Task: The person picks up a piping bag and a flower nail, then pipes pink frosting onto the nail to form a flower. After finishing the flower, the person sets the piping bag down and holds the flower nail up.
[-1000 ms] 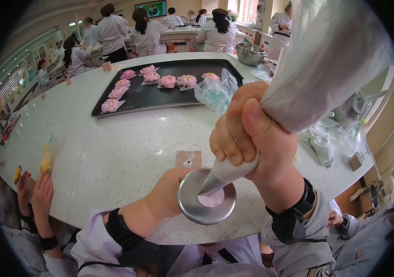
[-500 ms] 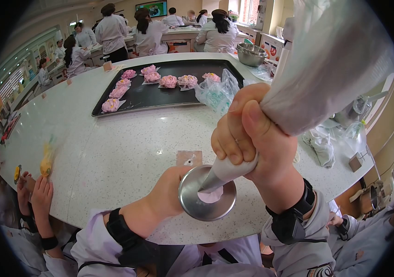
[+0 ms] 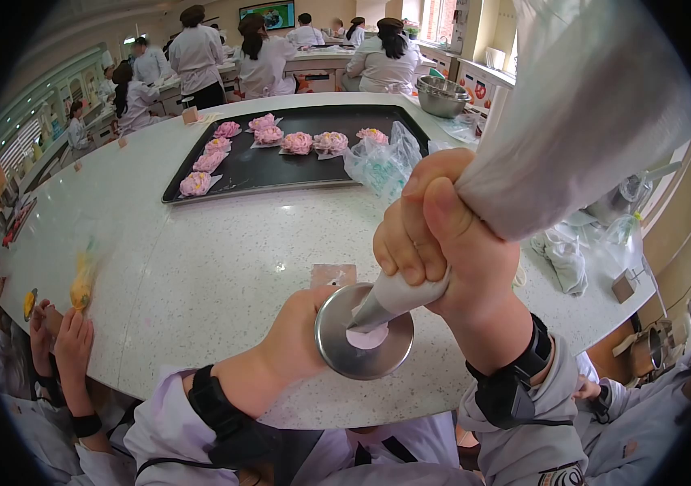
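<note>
My right hand (image 3: 447, 231) is wrapped round the neck of a large, full piping bag (image 3: 580, 121). The bag's metal tip (image 3: 368, 313) points down and left onto pale pink cream (image 3: 368, 336) at the centre of a round metal disc (image 3: 386, 362). My left hand (image 3: 301, 324) is closed beneath the disc's left side, its fingers largely hidden behind the metal. Just beyond the disc, a small pinkish square block (image 3: 334, 274) with a hole stands on the speckled white table (image 3: 224, 267).
A black tray (image 3: 305, 174) with several pink cream flowers (image 3: 296, 143) lies at the back. Beside it sits a crumpled plastic bag (image 3: 384, 162). A steel bowl (image 3: 442, 95) and a cloth (image 3: 563, 261) are on the right. A co-worker's hands (image 3: 72, 344) hold a yellow piping bag (image 3: 81, 290) at left.
The metal disc has shifted slightly upward and tilted, and a little more pink cream shows around the tip. Both hands keep their grips.
</note>
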### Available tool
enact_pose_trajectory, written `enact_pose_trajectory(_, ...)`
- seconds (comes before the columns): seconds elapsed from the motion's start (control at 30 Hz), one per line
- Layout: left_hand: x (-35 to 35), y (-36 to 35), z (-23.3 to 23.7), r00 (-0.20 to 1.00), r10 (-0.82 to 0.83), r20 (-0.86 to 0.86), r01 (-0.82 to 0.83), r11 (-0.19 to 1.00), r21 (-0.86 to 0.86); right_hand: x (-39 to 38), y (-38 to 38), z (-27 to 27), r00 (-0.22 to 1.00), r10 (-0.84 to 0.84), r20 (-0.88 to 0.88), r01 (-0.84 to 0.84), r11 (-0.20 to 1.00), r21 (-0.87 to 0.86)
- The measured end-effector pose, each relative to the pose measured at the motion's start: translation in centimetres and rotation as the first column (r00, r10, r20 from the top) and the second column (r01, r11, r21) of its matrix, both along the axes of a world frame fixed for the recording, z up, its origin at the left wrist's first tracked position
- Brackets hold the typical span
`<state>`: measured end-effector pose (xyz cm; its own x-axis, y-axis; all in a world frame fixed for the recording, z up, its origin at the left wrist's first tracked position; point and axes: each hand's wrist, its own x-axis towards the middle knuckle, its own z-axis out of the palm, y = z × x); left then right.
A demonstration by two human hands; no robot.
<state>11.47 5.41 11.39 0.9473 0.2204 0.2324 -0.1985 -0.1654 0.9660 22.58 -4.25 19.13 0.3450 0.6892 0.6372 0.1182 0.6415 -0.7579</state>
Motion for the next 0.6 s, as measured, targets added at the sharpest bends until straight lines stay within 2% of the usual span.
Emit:
enact_pose_trajectory(0.1,0.05,-0.09,0.05,1.000,0.025,-0.016,-0.025,0.999,-0.022,-0.03,0.01,-0.04,1.000,-0.013,0.007,0.013,1.000,0.002)
enact_pose_trajectory(0.17,0.12,0.17,-0.35,0.999,0.045,0.017,-0.046,0.992,0.118,-0.04,0.09,-0.11,1.000,-0.020,0.013,0.020,1.000,0.004)
enact_pose_trajectory(0.5,0.13,-0.01,-0.39,0.996,0.072,0.044,-0.075,0.995,0.068,-0.07,0.30,-0.29,0.998,-0.052,-0.024,0.053,0.999,0.012)
enact_pose_trajectory(0.6,0.20,-0.01,-0.54,0.992,0.104,0.070,-0.114,0.983,0.143,-0.14,0.35,-0.34,0.998,-0.054,-0.033,0.055,0.998,0.026)
